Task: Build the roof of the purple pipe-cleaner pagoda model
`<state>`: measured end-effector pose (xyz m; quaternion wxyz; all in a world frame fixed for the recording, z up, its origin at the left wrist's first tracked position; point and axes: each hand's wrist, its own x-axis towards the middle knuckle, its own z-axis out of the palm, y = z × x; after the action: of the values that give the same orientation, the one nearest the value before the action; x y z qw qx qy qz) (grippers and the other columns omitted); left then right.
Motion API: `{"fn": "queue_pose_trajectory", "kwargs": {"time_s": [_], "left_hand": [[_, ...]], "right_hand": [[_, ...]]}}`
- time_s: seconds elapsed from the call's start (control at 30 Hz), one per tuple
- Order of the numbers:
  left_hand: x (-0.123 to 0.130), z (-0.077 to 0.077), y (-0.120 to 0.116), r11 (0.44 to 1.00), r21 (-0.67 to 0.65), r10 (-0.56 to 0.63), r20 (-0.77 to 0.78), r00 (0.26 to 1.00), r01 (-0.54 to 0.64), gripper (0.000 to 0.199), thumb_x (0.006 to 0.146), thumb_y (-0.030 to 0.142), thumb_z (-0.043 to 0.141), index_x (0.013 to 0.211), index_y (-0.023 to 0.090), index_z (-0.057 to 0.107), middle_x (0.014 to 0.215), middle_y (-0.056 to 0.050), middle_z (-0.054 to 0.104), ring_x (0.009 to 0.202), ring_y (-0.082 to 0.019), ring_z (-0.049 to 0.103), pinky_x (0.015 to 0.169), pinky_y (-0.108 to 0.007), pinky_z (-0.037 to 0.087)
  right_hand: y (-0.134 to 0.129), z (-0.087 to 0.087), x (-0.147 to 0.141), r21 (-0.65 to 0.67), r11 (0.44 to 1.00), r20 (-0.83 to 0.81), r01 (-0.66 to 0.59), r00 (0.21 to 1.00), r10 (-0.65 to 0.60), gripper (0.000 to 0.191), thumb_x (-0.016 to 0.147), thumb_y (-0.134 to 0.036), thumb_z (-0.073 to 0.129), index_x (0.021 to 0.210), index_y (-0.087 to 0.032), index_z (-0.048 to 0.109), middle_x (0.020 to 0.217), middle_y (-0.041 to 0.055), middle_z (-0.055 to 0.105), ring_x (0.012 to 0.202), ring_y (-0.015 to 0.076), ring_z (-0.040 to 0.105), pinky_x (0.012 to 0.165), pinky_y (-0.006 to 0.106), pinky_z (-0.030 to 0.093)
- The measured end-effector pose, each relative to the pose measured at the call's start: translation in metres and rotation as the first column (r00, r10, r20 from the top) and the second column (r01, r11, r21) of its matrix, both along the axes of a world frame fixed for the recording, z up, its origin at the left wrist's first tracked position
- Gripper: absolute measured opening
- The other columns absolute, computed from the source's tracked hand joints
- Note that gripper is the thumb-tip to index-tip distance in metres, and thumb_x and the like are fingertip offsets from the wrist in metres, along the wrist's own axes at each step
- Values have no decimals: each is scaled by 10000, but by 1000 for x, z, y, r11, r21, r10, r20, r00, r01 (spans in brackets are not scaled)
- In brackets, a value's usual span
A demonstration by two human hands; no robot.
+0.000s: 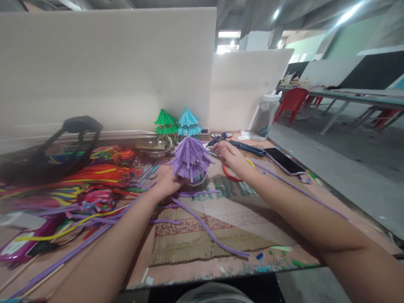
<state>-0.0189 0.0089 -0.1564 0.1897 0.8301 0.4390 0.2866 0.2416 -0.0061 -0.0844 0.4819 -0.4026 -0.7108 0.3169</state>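
A purple pagoda-shaped model point(191, 155) with tiered roofs of fuzzy craft stems stands upright over the cardboard. My left hand point(170, 181) is closed on its lower left side, the fingertips hidden behind the roof. To the right of the model, my right hand point(229, 155) is raised with fingers drawn together; what they hold, if anything, I cannot make out. Just beyond those fingers is a dark blue tool point(220, 138), and a long dark blue-handled tool point(248, 147) lies behind the hand. Loose purple stems point(210, 231) lie on the printed cardboard sheet point(186, 242).
Green point(166, 122) and blue point(188, 121) pagoda models stand by the white partition point(107, 71). Bundled colourful stems point(97, 176) and a blurred black object point(47, 147) lie left. At right are a phone point(285, 160), a bottle point(265, 118) and an orange-yellow ring point(232, 176).
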Motion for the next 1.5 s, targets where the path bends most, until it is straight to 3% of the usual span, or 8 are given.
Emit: {"fn": "queue_pose_trajectory", "kwargs": {"time_s": [0.1, 0.2, 0.33, 0.8, 1.07, 1.23, 1.5], "left_hand": [[1, 0, 0, 999, 13, 32, 17, 999, -33, 334, 790, 382, 571, 1025, 147, 611, 963, -82, 674, 1025, -238, 598, 985, -417, 467], [3, 2, -2, 999, 16, 46, 13, 999, -47, 314, 786, 364, 578, 1010, 148, 622, 971, -85, 675, 1013, -233, 601, 978, -407, 473], [3, 6, -5, 999, -8, 53, 13, 999, -53, 308, 776, 377, 583, 979, 150, 624, 1001, -99, 674, 1045, -248, 593, 995, -420, 466], [2, 12, -7, 1000, 19, 20, -14, 1000, -20, 234, 781, 368, 601, 874, 155, 633, 1042, -120, 674, 1093, -266, 589, 1024, -429, 447], [2, 5, -4, 997, 78, 12, -18, 1000, -11, 314, 809, 366, 596, 1021, 139, 638, 1070, -118, 680, 1059, -248, 611, 988, -410, 478], [5, 9, -6, 989, 147, 29, -50, 998, -21, 357, 774, 319, 635, 1080, 135, 633, 1119, -142, 669, 1149, -293, 583, 1020, -426, 454], [7, 12, -3, 992, 129, 22, -66, 998, -14, 264, 760, 330, 643, 960, 158, 643, 902, -94, 678, 1010, -272, 617, 1031, -440, 436]], "right_hand": [[-4, -4, 4, 374, 922, 232, 96, 953, -193, 383, 980, -472, 386, 1120, -176, 584, 1040, 103, 664, 939, 214, 609, 799, 332, 457], [-10, -8, 3, 489, 870, 363, 58, 894, -264, 370, 978, -356, 413, 1264, -157, 540, 1073, 120, 685, 917, 231, 642, 800, 344, 468], [-11, -12, 1, 565, 825, 398, 24, 867, -298, 330, 978, -298, 427, 1259, -195, 566, 1036, 84, 717, 865, 210, 669, 768, 311, 482], [-5, -20, 4, 591, 806, 491, 23, 783, -383, 303, 988, -338, 422, 1157, -158, 598, 930, 90, 732, 799, 209, 669, 682, 284, 437], [-6, -18, 5, 607, 792, 464, 64, 780, -419, 329, 999, -343, 384, 1167, -163, 602, 909, 89, 730, 791, 209, 671, 671, 283, 437], [-11, -11, 4, 610, 787, 437, 93, 789, -432, 353, 997, -365, 387, 1200, -153, 584, 897, 89, 725, 772, 213, 672, 664, 287, 448], [-20, 2, -1, 696, 718, 508, 0, 707, -493, 350, 1013, -349, 380, 1171, -143, 614, 998, 109, 731, 869, 212, 683, 714, 293, 469]]}}
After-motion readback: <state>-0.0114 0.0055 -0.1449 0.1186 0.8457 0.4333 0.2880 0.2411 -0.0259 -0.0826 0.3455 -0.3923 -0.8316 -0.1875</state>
